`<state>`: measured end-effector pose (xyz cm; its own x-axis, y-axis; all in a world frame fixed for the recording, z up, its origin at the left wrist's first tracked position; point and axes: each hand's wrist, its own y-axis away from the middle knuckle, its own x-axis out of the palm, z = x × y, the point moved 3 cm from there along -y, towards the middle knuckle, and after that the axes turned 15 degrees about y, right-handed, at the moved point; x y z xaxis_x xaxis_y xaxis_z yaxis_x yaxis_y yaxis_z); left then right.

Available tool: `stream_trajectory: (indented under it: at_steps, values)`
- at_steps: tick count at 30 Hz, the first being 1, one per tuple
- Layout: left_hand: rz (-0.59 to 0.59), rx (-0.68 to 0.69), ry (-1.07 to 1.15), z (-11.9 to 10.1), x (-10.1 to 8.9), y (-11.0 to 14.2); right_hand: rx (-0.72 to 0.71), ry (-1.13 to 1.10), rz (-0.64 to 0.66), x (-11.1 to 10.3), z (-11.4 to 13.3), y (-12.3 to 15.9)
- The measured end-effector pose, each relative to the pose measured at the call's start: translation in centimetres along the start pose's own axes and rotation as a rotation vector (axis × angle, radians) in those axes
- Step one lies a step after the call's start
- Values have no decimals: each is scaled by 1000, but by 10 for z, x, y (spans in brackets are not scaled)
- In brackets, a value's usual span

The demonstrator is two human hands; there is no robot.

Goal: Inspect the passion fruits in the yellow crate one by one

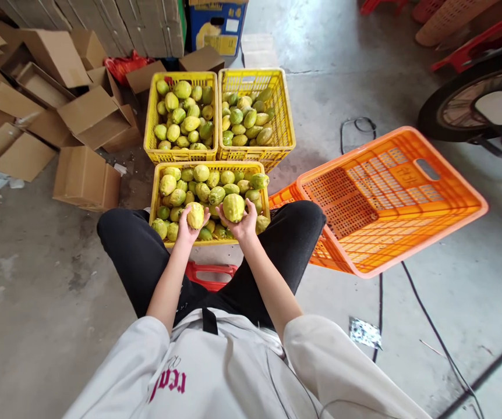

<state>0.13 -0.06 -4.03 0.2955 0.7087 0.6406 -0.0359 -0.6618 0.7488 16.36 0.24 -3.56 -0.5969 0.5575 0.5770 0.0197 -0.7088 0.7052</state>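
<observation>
My left hand (187, 228) is closed round a yellow papaya (195, 215), held up above the near crate. In my right hand (246, 223) sits a rounder yellow-green papaya (233, 208), with the fingers wrapped about its sides and underside. Both fruits are apart from each other, over the front part of the near yellow crate (211, 165). That crate, between my knees, is full of green and yellow papayas (217, 195).
Two more yellow crates of papayas, a left one (181, 156) and a right one (283, 125), stand behind. An orange crate (426, 233) lies tilted at right. Cardboard boxes (82, 174) pile up at left. A wheel (434, 110) stands far right; cables (430, 317) cross the floor.
</observation>
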Motion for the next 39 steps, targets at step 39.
stream_trajectory:
  at_steps: [39]
  values:
    - [-17,56,68,-5,-5,-7,27,75,31,2,-8,-5]
